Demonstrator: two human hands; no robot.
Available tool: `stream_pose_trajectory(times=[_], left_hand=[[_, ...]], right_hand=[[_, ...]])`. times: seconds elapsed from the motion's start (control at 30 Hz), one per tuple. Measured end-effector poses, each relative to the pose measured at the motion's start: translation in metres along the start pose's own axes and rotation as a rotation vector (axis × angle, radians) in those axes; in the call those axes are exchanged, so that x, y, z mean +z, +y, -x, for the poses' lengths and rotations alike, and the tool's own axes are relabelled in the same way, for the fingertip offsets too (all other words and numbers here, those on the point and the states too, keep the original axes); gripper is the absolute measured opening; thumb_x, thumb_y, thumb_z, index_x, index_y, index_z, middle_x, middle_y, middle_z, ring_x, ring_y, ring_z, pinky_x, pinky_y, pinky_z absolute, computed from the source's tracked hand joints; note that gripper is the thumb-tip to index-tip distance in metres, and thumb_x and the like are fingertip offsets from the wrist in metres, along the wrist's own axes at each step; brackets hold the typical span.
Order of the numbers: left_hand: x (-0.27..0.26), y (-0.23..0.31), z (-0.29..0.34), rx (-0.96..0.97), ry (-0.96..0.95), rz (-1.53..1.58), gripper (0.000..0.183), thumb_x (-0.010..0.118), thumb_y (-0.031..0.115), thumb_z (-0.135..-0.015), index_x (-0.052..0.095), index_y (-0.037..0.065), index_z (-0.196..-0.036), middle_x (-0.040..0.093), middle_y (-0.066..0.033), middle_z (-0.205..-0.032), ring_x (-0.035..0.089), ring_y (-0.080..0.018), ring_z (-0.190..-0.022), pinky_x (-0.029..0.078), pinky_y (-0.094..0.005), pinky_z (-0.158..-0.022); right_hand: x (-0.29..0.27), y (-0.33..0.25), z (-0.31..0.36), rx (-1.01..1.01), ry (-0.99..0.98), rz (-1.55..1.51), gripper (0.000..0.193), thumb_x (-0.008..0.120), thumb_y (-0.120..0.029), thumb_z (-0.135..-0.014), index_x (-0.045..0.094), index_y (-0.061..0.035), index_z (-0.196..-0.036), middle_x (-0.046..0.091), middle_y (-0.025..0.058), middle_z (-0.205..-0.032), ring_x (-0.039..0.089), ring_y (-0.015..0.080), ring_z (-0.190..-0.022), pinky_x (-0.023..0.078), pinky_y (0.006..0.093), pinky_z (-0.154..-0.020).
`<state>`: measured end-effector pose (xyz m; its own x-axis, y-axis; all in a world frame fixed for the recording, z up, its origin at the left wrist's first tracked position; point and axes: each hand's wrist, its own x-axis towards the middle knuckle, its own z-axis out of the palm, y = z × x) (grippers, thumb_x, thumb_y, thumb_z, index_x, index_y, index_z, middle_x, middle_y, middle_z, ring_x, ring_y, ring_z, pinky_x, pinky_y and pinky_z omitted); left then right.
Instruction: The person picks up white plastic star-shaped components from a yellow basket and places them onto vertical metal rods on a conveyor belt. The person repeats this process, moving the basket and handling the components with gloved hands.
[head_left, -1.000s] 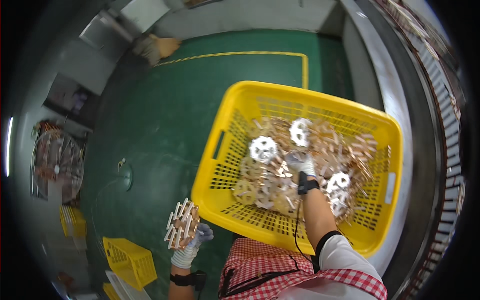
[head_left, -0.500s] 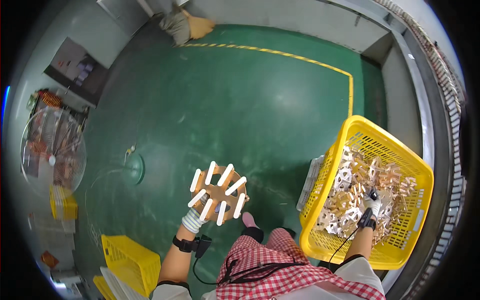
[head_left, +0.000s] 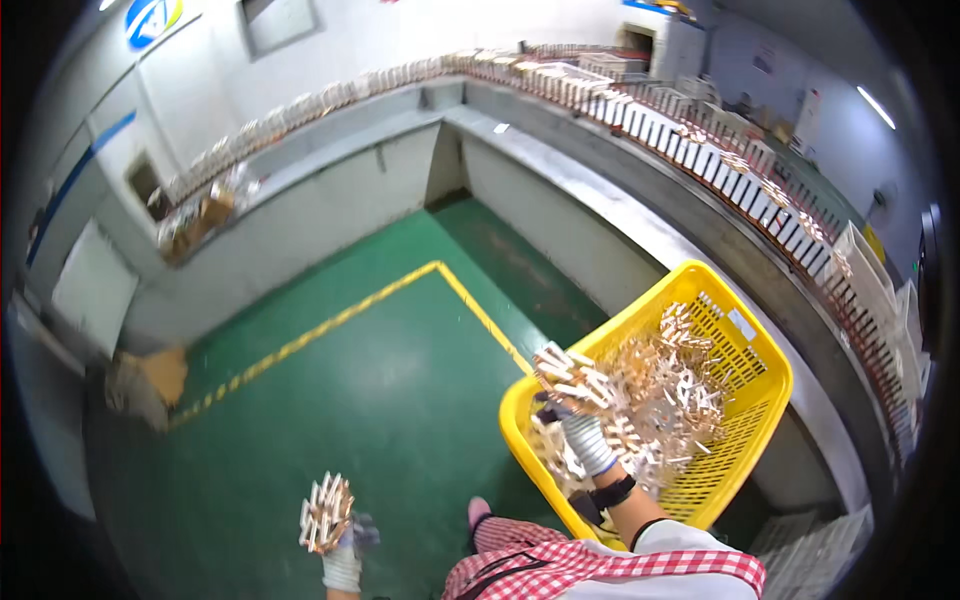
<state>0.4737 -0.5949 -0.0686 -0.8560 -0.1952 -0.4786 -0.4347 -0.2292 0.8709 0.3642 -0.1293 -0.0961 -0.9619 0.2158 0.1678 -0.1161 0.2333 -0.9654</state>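
Observation:
My left hand (head_left: pixel 342 565), in a striped work glove, grips a round copper-coloured metal plate with white rods (head_left: pixel 327 512) over the green floor, left of my legs. At the near left side of the yellow plastic basket (head_left: pixel 778 385), my gloved right hand (head_left: pixel 585 438) is closed on a similar rod-studded metal piece (head_left: pixel 572 380). That piece is raised over the heap of loose metal pieces (head_left: pixel 660 400) inside. Blur hides the fine shape of both held pieces, and the right fingertips are partly covered.
Behind the basket runs a low grey wall (head_left: pixel 560 215). Along its top a conveyor (head_left: pixel 700 165) carries rows of upright pegs and some metal pieces. Yellow tape (head_left: pixel 330 335) marks the green floor (head_left: pixel 380 400). A stack of pale crates (head_left: pixel 815 550) stands at lower right.
The view has swung up and to the right, bringing the conveyor in. My right hand has come up out of the heap with a metal piece. My left hand still holds its plate.

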Motion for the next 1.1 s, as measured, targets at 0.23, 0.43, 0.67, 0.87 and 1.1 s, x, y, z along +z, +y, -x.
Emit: stream_pose_trajectory(times=[0.23,0.43,0.67,0.87,1.1], left_hand=[[-0.049,0.045,-0.107,-0.076,-0.114,0.286,0.031,0.061,0.021,-0.095,0.053,0.011,-0.123,0.062,-0.0133,-0.113,0.063,-0.0243,-0.095,0.055,-0.0378,-0.080],[0.016,0.146,-0.243,-0.006,-0.326,0.038,0.035,0.057,0.016,-0.097,0.050,0.004,-0.129,0.057,-0.0184,-0.126,0.059,-0.0276,-0.110,0.052,-0.0397,-0.093],[0.232,0.216,-0.428,0.048,-0.796,-0.279,0.021,0.063,0.019,-0.094,0.050,0.007,-0.106,0.061,-0.0148,-0.099,0.065,-0.0239,-0.080,0.059,-0.0387,-0.069],[0.451,0.249,-0.435,0.100,-1.168,-0.105,0.015,0.060,0.015,-0.095,0.051,0.008,-0.106,0.060,-0.0120,-0.100,0.063,-0.0201,-0.087,0.057,-0.0357,-0.075],[0.622,0.210,-0.447,0.065,-1.170,0.024,0.027,0.062,0.022,-0.096,0.052,0.007,-0.116,0.062,-0.0146,-0.105,0.064,-0.0263,-0.096,0.057,-0.0402,-0.082]], right_hand=[[0.075,-0.013,-0.029,0.117,0.087,-0.371,0.032,0.057,-0.030,-0.096,0.066,-0.0016,-0.108,0.069,0.0082,-0.104,0.067,0.0171,-0.086,0.055,0.0312,-0.079],[0.052,0.023,-0.074,0.368,0.272,-0.501,0.033,0.057,-0.033,-0.096,0.068,-0.0017,-0.102,0.071,0.0100,-0.096,0.068,0.0177,-0.082,0.055,0.0305,-0.078],[0.035,-0.023,-0.046,0.455,0.760,-0.245,0.036,0.054,-0.037,-0.096,0.065,-0.0051,-0.109,0.067,0.0133,-0.110,0.066,0.0213,-0.094,0.054,0.0374,-0.079],[-0.003,-0.043,-0.093,0.229,0.987,-0.381,0.035,0.053,-0.036,-0.097,0.063,-0.0053,-0.112,0.065,0.0134,-0.112,0.065,0.0221,-0.097,0.053,0.0385,-0.081],[-0.030,-0.035,-0.145,0.195,1.001,-0.444,0.035,0.052,-0.035,-0.097,0.060,-0.0054,-0.115,0.063,0.0136,-0.116,0.063,0.0230,-0.100,0.052,0.0398,-0.084]])
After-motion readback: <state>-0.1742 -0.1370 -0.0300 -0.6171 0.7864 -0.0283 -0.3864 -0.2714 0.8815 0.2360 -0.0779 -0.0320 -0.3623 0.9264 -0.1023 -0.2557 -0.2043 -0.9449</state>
